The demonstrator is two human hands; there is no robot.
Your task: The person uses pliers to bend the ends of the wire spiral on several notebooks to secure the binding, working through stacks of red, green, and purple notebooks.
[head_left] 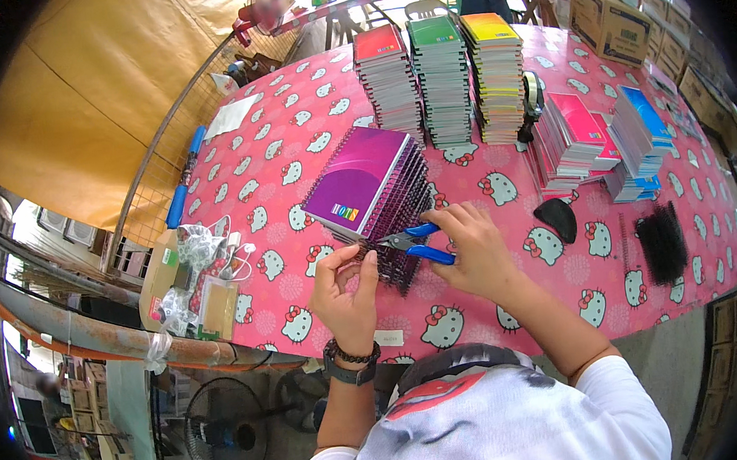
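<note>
A stack of purple spiral notebooks (356, 175) lies at a slant in front of me, with black coil bindings (398, 228) along its right side. My right hand (477, 252) is closed around the blue handles of a pair of wire cutters (421, 242). Their jaws point left at the near corner of the top notebook, by the end of its coil. On the other side of that corner, my left hand (346, 296) has thumb and forefinger bent together close to the coil end. Whatever lies between those fingertips is too small to make out.
Tall piles of red (379, 41), green (436, 30) and yellow notebooks (489, 27) stand farther back. Pink (577, 117) and blue pads (644, 117) are at right, near loose black coils (662, 244) and a black mouse-shaped object (556, 219). Plastic-wrapped items (203, 250) sit at left.
</note>
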